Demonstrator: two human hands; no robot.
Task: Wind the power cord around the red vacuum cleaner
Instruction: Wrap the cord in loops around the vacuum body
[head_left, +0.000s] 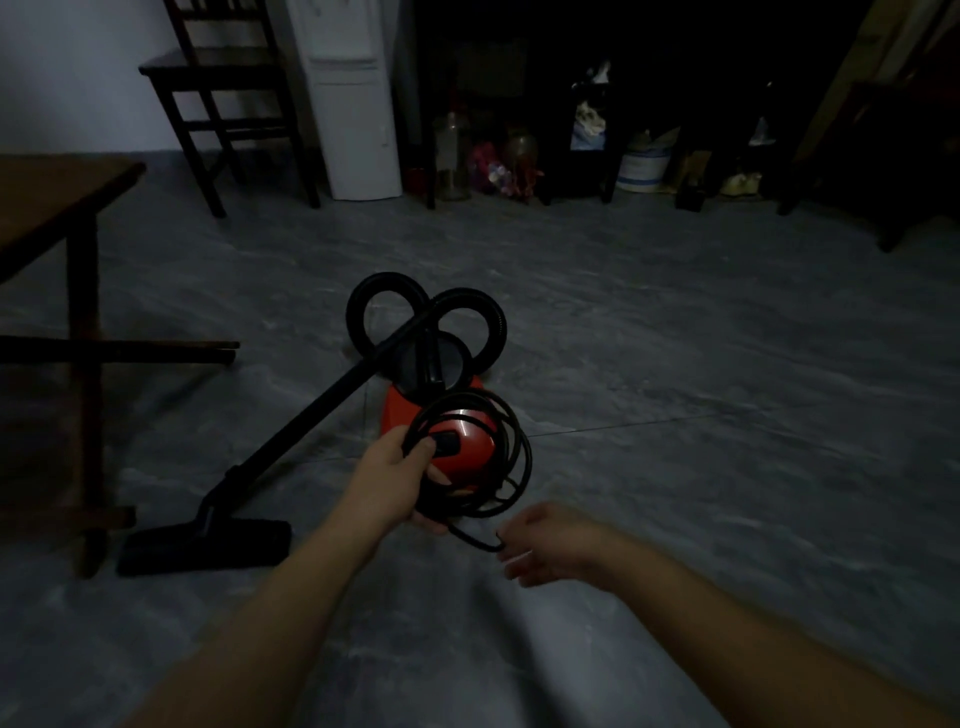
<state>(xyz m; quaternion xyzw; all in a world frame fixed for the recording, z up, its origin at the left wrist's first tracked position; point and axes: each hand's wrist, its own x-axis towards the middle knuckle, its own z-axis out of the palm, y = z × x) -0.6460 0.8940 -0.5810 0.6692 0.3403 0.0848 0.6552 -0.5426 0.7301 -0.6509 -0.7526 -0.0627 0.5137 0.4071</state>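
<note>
The red vacuum cleaner (467, 436) sits on the grey floor in the middle of the view. Its black hose (457, 317) loops behind it, and its wand runs left down to the floor nozzle (208, 545). The black power cord (519, 447) hangs in several loops in front of the red body. My left hand (395, 478) grips the bundle of loops at its left side. My right hand (545, 543) is blurred, just right of the cord's loose lower end; I cannot tell if it holds that end.
A wooden table (62, 208) stands at the left, its leg close to the nozzle. A dark chair (228, 104) and a white appliance (358, 104) stand by the back wall. Bottles and clutter (493, 161) fill dark shelving behind.
</note>
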